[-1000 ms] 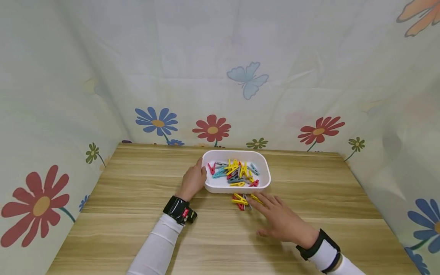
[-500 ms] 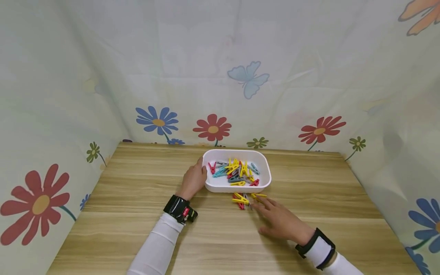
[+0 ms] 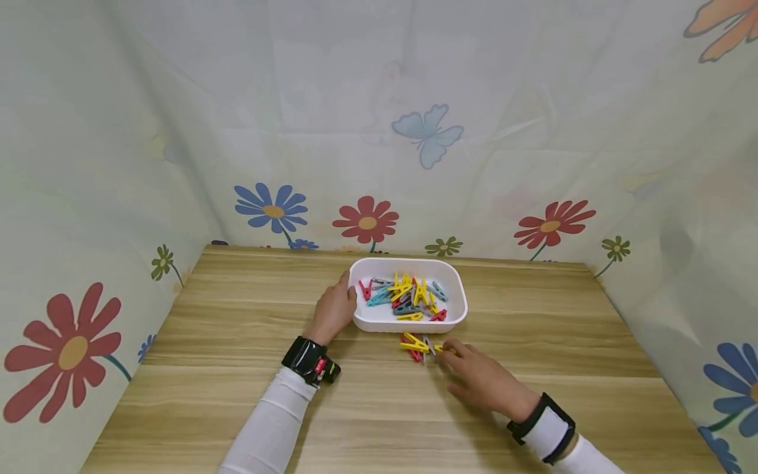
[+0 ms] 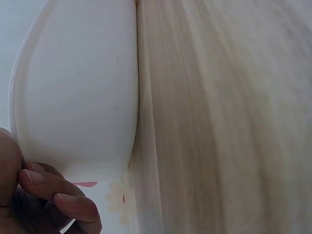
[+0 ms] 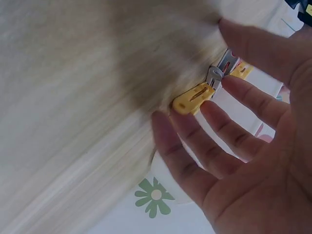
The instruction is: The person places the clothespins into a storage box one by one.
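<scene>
A white plastic bin [image 3: 379, 327] holds several small clothespins [image 3: 408, 296] in yellow, red, blue and grey. At its left end my left hand [image 3: 331, 311] grips the rim; the left wrist view shows the fingers [image 4: 58, 187] against the bin wall [image 4: 78, 87]. In front of the bin lies a small pile of clothespins [image 3: 414, 342], yellow, red and grey. My right hand [image 3: 488, 380] is at the right side of this pile, its fingertips touching a yellow clothespin [image 5: 194, 99]. In the right wrist view those fingers are spread and gently bent, with the thumb apart.
The wooden table [image 3: 249, 276] bears the bin near its back edge. A flower-printed curtain [image 3: 474, 99] rises behind and on both sides of the table. Each wrist wears a black strap [image 3: 547, 428].
My right hand has drawn its fingers in slightly and pushed the yellow clothespin left and nearer, against the pile. The left hand and the bin have stayed in place.
</scene>
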The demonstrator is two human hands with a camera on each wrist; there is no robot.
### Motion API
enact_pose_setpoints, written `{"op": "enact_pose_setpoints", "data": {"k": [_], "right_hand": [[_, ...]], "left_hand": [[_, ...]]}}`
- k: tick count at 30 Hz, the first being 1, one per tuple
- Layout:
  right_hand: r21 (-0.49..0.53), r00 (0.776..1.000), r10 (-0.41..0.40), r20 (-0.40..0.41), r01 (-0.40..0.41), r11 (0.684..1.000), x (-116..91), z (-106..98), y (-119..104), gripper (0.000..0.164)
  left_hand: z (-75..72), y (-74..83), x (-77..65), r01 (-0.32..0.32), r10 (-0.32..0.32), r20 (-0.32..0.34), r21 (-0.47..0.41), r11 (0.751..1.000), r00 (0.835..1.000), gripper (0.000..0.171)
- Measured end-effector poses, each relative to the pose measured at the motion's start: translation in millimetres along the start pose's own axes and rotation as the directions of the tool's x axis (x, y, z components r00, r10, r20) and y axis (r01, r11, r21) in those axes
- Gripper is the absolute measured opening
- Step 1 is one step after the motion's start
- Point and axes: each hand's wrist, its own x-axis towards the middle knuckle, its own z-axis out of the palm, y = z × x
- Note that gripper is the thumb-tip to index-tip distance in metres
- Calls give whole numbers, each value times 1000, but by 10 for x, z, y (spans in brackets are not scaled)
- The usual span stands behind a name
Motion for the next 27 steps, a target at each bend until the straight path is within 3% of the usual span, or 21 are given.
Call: {"op": "enact_pose_setpoints", "data": {"k": [9,27], "right_hand": [[4,997,-41,-65,42,999,-3,5,28,24],[32,998,24,-64,-22,999,7,-33,51,26]], "left_hand": [[-16,19,-1,10,-10,14,-8,1000,1000,52],[3,9,4,8,-8,3,-3,1000,1000,52]]}}
